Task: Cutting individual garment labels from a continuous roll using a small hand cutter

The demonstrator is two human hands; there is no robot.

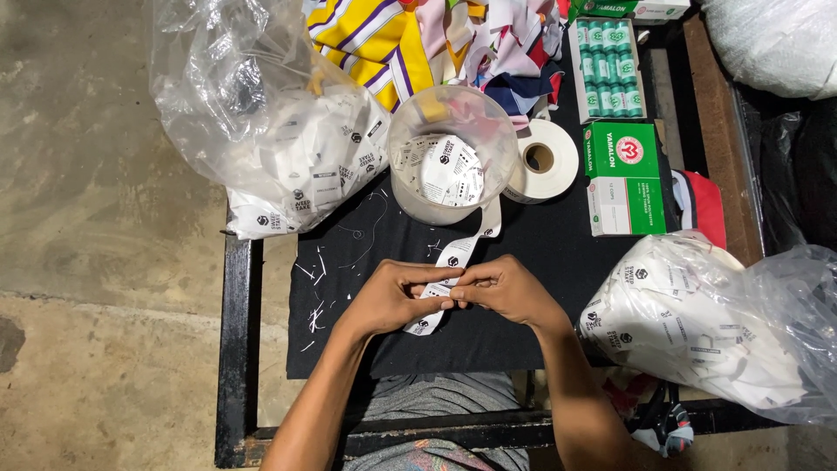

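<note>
Both my hands meet over the black cloth [523, 296] on the table. My left hand [397, 296] and my right hand [504, 290] pinch the same white printed label strip [459, 253] between fingertips. The strip runs up from my fingers to a clear round plastic tub [451, 157] that holds more coiled labels. A short end of the strip hangs below my left hand.
A clear bag of white labels [288, 139] lies at the upper left and another [697, 323] at the right. A white tape roll [542, 160], green thread boxes [623, 179] and colourful fabric scraps [488, 44] sit behind the tub. Thread bits litter the cloth.
</note>
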